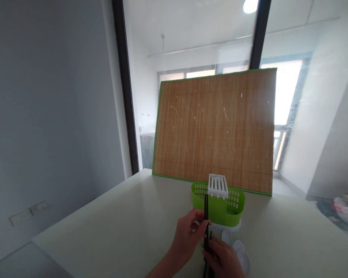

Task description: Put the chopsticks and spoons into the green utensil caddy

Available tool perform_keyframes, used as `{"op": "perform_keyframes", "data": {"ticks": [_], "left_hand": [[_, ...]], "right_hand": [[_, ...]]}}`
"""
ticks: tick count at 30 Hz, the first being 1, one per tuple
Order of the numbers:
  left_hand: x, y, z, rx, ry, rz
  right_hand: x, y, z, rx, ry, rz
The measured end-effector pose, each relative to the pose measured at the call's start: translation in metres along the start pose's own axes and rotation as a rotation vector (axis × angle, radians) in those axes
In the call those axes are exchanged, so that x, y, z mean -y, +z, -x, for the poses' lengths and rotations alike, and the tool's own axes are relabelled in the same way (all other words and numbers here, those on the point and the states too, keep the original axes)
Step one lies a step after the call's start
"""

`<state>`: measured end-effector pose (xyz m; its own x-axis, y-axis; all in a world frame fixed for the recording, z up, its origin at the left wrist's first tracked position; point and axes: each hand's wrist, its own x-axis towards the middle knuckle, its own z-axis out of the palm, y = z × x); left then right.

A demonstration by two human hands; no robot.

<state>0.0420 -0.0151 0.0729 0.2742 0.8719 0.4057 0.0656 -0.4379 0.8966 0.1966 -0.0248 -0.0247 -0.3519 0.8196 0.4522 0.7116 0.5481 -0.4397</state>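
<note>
My left hand (188, 231) pinches a pair of black chopsticks (206, 206), which point up and away from me. Lower down, my right hand (224, 256) has its fingers closed round the near part of the same chopsticks. Another thin black tip shows between the hands, and more black sticks run off the bottom edge; how many is unclear. Just beyond my hands stands a green plastic cutlery holder (214, 214) with slotted walls and a white base. A white slatted rack (218, 185) sits across its top. White spoons (227, 237) lie right of my right hand, partly covered by it.
The white table (127, 224) extends to both sides. A bamboo mat (214, 131) with green edging stands upright behind the holder, against a glass partition with dark frames (126, 88). A grey wall (52, 116) with a socket is at left. Blurred bags (339, 216) lie beyond the right edge.
</note>
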Motion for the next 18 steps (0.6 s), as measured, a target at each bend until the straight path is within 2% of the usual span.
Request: {"op": "perform_keyframes", "data": {"ticks": [6, 11, 18], "left_hand": [[0.004, -0.002, 0.006, 0.024, 0.001, -0.072], [0.0, -0.004, 0.009, 0.093, 0.008, -0.173], [0.0, -0.012, 0.011, 0.074, 0.077, -0.346]], "right_hand": [[0.001, 0.004, 0.001, 0.017, -0.05, 0.041], [0.0, 0.008, 0.0, 0.057, -0.066, 0.044], [0.001, 0.009, -0.001, 0.084, -0.045, 0.074]]}}
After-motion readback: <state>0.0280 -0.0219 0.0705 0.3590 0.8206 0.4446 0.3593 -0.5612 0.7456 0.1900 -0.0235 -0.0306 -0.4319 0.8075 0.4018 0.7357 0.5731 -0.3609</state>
